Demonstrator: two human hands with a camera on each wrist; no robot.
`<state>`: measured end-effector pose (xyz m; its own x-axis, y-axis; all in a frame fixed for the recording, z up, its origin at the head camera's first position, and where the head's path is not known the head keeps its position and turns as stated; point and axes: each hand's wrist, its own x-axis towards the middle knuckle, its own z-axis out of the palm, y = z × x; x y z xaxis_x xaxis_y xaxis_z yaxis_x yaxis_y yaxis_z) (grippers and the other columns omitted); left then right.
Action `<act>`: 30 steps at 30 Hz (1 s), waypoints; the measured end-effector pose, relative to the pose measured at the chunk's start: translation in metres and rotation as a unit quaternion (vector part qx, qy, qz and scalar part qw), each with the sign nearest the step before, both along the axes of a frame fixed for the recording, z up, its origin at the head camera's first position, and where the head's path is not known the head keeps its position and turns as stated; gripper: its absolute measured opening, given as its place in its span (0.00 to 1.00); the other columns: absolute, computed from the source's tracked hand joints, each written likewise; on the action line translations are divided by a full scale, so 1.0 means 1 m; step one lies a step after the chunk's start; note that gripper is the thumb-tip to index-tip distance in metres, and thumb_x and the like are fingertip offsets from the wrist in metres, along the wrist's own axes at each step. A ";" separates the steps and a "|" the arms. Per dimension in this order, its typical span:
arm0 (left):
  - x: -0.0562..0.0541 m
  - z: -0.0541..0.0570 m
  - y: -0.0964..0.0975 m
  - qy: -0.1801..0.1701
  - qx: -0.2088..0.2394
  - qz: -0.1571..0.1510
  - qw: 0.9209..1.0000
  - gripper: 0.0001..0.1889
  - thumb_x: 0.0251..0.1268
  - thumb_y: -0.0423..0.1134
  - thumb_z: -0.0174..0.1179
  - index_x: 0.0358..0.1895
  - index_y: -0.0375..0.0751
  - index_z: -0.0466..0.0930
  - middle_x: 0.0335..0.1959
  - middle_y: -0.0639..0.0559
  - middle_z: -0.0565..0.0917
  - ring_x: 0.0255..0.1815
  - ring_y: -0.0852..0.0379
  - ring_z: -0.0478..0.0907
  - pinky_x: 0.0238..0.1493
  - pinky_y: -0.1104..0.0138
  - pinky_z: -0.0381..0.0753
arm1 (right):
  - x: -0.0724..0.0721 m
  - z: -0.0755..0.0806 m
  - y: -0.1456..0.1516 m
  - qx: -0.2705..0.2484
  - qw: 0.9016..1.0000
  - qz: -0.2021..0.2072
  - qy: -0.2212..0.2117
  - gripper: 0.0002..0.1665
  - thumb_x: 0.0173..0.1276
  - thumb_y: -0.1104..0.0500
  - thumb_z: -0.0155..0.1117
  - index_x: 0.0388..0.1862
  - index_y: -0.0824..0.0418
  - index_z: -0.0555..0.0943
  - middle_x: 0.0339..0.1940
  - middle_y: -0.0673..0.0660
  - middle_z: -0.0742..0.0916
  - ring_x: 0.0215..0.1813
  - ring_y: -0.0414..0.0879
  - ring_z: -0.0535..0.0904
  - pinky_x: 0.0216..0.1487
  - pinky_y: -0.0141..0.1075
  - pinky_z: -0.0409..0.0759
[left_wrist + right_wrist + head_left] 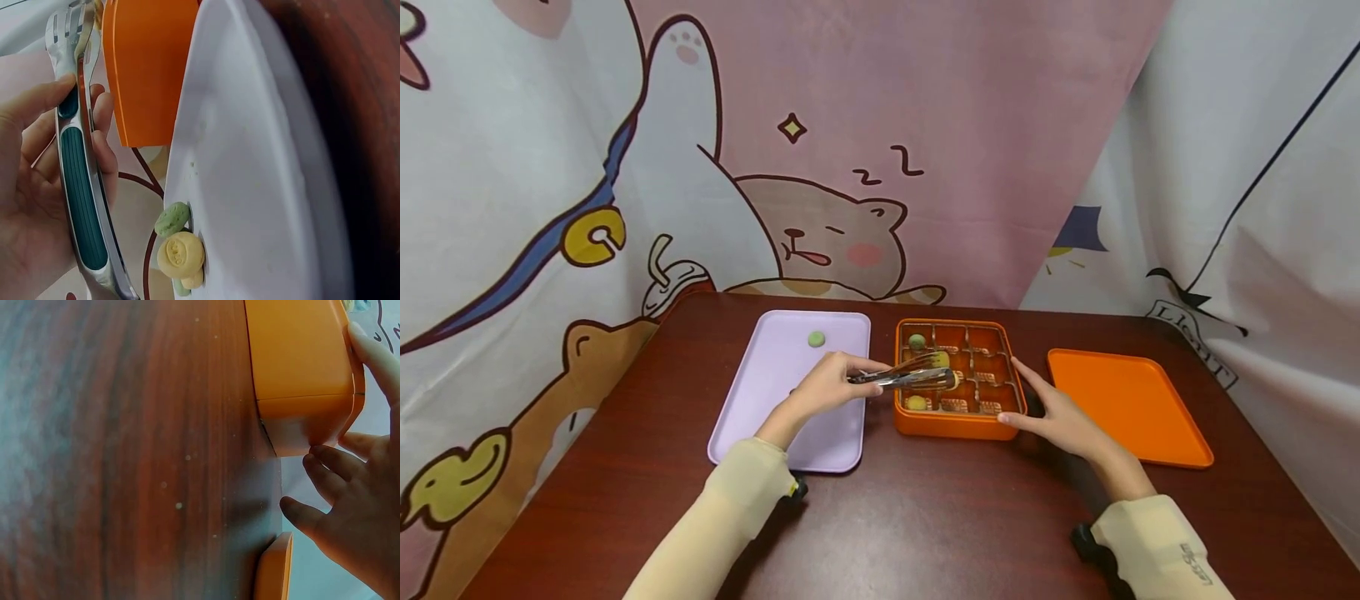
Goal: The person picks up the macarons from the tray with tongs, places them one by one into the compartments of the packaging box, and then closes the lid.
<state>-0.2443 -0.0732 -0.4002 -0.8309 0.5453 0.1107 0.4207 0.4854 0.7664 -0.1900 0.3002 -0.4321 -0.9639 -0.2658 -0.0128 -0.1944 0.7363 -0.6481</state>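
My left hand [832,383] grips metal tongs [82,194] with teal handle insets, thumb on one side and fingers on the other. Their slotted ends reach over the left part of an orange box [958,427], with a small yellow piece [956,379] at the tips. Inside the divided box lie a round green piece [917,342] at the back left and a yellow piece [917,403] at the front left. My right hand [1063,419] touches the box's right side with extended fingers, its thumb at the front right corner.
A lilac tray [748,417] lies left of the box. On it are a green piece [172,219] and a stamped yellow piece [181,255], partly hidden by my left hand in the head view. An orange lid [1131,408] lies to the right. Printed cloth [970,150] hangs behind the table.
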 end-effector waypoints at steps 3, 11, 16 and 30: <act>0.001 0.000 0.002 0.007 -0.005 -0.005 1.000 0.17 0.60 0.37 0.68 0.54 0.44 0.87 0.40 0.49 0.89 0.27 0.62 0.69 0.26 0.72 0.63 | 0.000 0.001 0.000 0.003 1.000 0.001 0.000 0.58 0.67 0.41 0.66 0.83 0.54 0.42 0.80 0.71 0.57 0.75 0.76 0.56 0.65 0.74 0.58; 0.002 -0.001 0.003 -0.006 0.005 -0.004 1.000 0.18 0.60 0.37 0.69 0.55 0.46 0.86 0.42 0.49 0.89 0.29 0.63 0.72 0.26 0.72 0.65 | -0.001 0.000 -0.001 0.003 1.000 0.000 -0.003 0.58 0.67 0.41 0.66 0.84 0.53 0.42 0.81 0.70 0.56 0.76 0.75 0.55 0.66 0.74 0.57; 0.002 0.004 -0.003 -0.013 0.022 -0.008 1.000 0.20 0.60 0.36 0.68 0.57 0.43 0.85 0.43 0.46 0.90 0.31 0.62 0.75 0.30 0.72 0.70 | -0.001 -0.001 -0.001 -0.001 1.000 0.001 -0.006 0.58 0.67 0.41 0.66 0.84 0.53 0.42 0.81 0.71 0.55 0.76 0.76 0.54 0.65 0.75 0.56; -0.006 0.014 -0.050 -0.027 0.062 0.061 0.996 0.21 0.59 0.35 0.69 0.57 0.37 0.84 0.42 0.38 0.88 0.30 0.65 0.77 0.27 0.73 0.73 | -0.001 0.001 0.001 0.001 1.000 -0.001 -0.007 0.58 0.68 0.42 0.66 0.84 0.54 0.42 0.81 0.71 0.56 0.76 0.76 0.54 0.65 0.75 0.57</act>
<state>-0.2505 -0.1235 -0.3857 -0.8968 0.4249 0.1236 0.3204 0.4308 0.8436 -0.1909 0.3009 -0.4313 -0.9640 -0.2646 -0.0263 -0.1848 0.7377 -0.6493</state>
